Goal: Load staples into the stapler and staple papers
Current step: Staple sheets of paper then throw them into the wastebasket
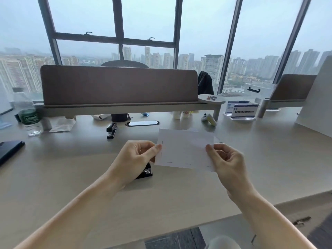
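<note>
High over a hazy city skyline, a person at a pale desk point(179, 191) holds a small stack of white papers point(185, 148) in the air with both hands. The left hand point(138, 155) pinches the sheets at their left edge between thumb and fingers. The right hand point(224, 159) pinches them near the lower right corner, its other fingers curled loosely. The papers are lifted off the desk and tilted towards the camera. Short dark dashes, probably staples, run along their left and bottom edges.

A black stapler point(145, 172) lies on the desk just under the left hand, mostly hidden by the wrist. Neither hand touches it. A second stapler point(111, 130), also black, sits farther back, near an oval cable slot point(142, 123) in the desktop.

At the far left stands a clear water bottle point(28, 116) with a green label. A crumpled tissue point(62, 124) lies beside it, and a dark flat device point(9, 151) rests at the left edge of the desk. A brown divider point(118, 85) runs across the back of the desk on a raised shelf. Two clear sign holders point(244, 110) with blue-and-white cards stand to its right. Behind everything, a tall window point(149, 20) shows rows of high-rise blocks.
</note>
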